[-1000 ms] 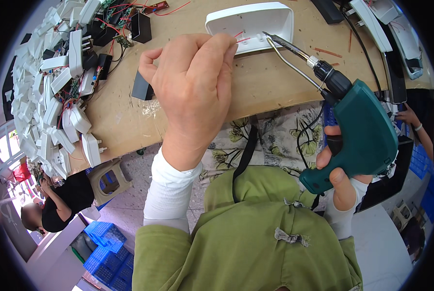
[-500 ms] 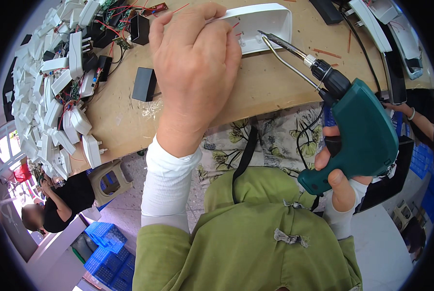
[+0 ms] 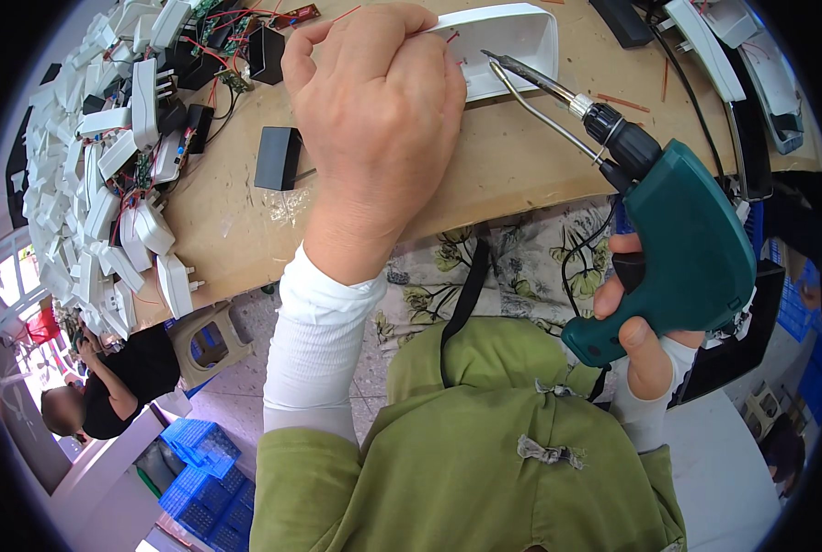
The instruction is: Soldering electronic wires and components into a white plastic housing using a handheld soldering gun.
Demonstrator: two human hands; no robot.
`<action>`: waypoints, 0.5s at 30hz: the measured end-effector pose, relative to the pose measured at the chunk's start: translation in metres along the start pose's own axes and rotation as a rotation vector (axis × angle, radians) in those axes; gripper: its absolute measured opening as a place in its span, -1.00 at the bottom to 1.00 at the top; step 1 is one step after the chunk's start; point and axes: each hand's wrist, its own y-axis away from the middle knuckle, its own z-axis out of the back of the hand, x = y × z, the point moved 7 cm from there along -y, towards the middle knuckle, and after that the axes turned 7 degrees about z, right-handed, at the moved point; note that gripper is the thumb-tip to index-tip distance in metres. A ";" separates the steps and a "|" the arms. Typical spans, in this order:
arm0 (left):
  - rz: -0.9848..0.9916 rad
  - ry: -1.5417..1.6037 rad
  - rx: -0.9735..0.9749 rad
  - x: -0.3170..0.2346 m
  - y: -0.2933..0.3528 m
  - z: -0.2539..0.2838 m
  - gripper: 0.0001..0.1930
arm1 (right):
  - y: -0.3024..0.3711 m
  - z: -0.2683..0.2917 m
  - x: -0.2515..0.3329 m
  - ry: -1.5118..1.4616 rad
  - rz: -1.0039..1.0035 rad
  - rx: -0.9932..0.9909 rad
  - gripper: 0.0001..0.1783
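Note:
In my right hand (image 3: pixel 645 345) is a green soldering gun (image 3: pixel 691 248), its grip wrapped by my fingers and its thin feed tube running beside the iron. The iron's dark tip is over the open inside of a white plastic housing (image 3: pixel 530 41). My left hand (image 3: pixel 374 129) is closed on the near left end of that housing, back of the hand upward. Its fingertips are hidden behind the hand. A short red wire end shows inside the housing next to my fingers. Left of my wrist a small black box (image 3: pixel 275 158) lies on the table.
A large heap of white plug housings (image 3: pixel 89 212) covers the table's left side. Circuit boards with red wires (image 3: pixel 236 41) lie at the back left. White housings (image 3: pixel 705 46) and a black cable (image 3: pixel 687 83) are at right. A person (image 3: pixel 126 377) sits at far left, near blue crates (image 3: pixel 204 483).
The soldering gun's tip has drawn slightly up and left, off the housing's inner posts. My left hand and the housing have shifted a little right. A co-worker's arm at far right has moved back.

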 end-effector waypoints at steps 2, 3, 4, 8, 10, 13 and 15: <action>0.006 -0.007 0.002 0.000 0.000 -0.001 -0.94 | -0.001 0.000 0.000 0.004 0.012 -0.004 -0.21; 0.008 -0.016 0.006 0.000 0.000 -0.001 -0.94 | -0.001 0.000 0.000 0.001 0.014 -0.003 -0.21; 0.010 -0.024 0.010 0.000 0.000 -0.001 -0.94 | -0.001 0.000 0.000 -0.002 0.016 -0.001 -0.22; 0.013 -0.018 0.014 0.001 0.000 -0.001 -0.94 | -0.003 -0.001 0.001 0.002 0.016 0.005 -0.23; 0.007 -0.014 0.003 0.001 0.000 -0.001 -0.94 | -0.004 -0.002 0.000 -0.113 -0.018 0.011 -0.25; 0.017 -0.022 0.008 0.000 0.000 -0.001 -0.94 | -0.007 -0.004 0.000 -0.116 0.011 0.036 -0.25; 0.012 -0.016 0.001 0.001 0.000 -0.001 -0.94 | -0.008 -0.005 0.000 -0.119 0.016 0.035 -0.25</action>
